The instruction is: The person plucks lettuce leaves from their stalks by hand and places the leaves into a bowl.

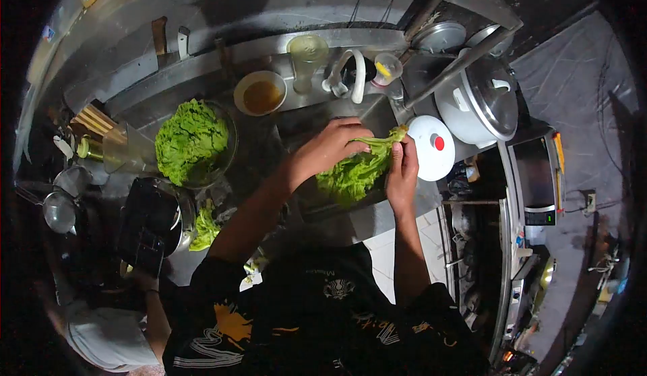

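A leafy green lettuce (352, 177) hangs between my two hands over the sink (296, 123). Its pale stem end points up and to the right. My left hand (337, 148) is closed on the stalks from the left. On the right, my right hand (402, 167) pinches the stem end between thumb and fingers. Behind the sink a white curved faucet (358, 76) stands just beyond my hands. To the left, a clear bowl (232, 140) holds a heap of lettuce leaves (192, 140).
A bowl of brown liquid (261, 98) and a tall glass container (308, 59) stand behind the sink. Right of it are a white lid with a red knob (431, 147) and a large pot (475, 103). At lower left, another person's arm (157, 315) reaches in beside strainers (60, 212).
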`<state>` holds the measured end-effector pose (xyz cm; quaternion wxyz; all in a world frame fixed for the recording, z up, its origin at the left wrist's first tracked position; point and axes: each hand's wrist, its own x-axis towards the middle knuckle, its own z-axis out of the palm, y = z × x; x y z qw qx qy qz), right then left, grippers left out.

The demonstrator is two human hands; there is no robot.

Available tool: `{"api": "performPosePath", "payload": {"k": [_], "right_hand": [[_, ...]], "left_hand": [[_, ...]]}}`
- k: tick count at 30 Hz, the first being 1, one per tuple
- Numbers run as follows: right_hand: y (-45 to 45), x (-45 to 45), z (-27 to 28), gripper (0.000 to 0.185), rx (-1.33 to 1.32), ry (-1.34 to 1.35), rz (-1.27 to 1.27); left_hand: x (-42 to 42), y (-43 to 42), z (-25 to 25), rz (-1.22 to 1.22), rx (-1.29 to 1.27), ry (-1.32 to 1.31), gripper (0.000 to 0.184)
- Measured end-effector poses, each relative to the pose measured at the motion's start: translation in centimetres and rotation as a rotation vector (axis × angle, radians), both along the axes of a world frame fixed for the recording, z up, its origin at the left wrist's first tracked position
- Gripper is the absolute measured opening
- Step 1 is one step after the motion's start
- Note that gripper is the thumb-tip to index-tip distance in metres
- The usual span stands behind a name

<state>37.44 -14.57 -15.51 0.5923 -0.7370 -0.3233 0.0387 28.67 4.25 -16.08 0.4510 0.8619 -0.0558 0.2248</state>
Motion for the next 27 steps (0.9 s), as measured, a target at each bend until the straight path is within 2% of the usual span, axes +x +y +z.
{"api": "performPosePath", "payload": {"k": [4,6,7,10,11,14,15,18,20,22,23,26,27], "right_hand": [[0.0,0.2,-1.2,0.027,-0.051,0.05,-0.045],[-0.3,0.5,-1.4,0.029,-0.135,-0.136,-0.017],[-0.4,0.5,-1.4,0.03,-0.176,-0.229,-0.005],[-1.0,-0.3,-0.1,0.032,-0.297,-0.125,0.012],[-1.5,0.6,-1.9,0.028,-0.184,-0.128,0.002],[-1.8,0.7,-0.9,0.02,-0.062,0.232,0.018],[-1.0,0.5,0.2,0.023,0.023,0.245,0.015],[0.9,1.0,1.6,0.023,-0.002,0.346,-0.004],[2.8,0.9,2.9,0.026,-0.056,0.295,0.051],[4.9,0.5,4.5,0.028,-0.079,0.183,0.156],[5.2,0.5,5.2,0.029,-0.202,0.304,0.201],[6.2,0.8,4.1,0.026,-0.251,0.422,0.271],[6.5,0.6,3.8,0.024,-0.203,0.433,0.273]], "left_hand": [[0.4,0.9,0.2,0.027,0.027,-0.071,0.021],[0.6,1.9,0.1,0.071,0.042,-0.185,0.022],[0.3,2.5,0.3,0.099,0.019,-0.143,0.024],[-0.7,6.3,0.9,0.155,0.093,-0.118,0.024],[-0.6,7.4,-0.1,0.238,0.033,-0.119,0.023],[-2.0,8.8,0.2,0.282,-0.216,0.154,0.031],[-2.5,8.6,0.7,0.264,-0.311,0.235,0.035],[-4.4,6.2,2.9,0.195,-0.52,0.417,0.046],[-5.0,4.7,3.6,0.143,-0.558,0.47,0.05],[-4.6,4.3,1.0,0.046,-0.642,0.433,0.055],[-5.1,3.7,0.5,0.0,-0.687,0.431,0.056],[-5.0,3.6,-4.8,0.031,-0.726,0.487,0.047],[-6.1,3.2,-0.2,0.049,-0.76,0.581,0.047]]}}
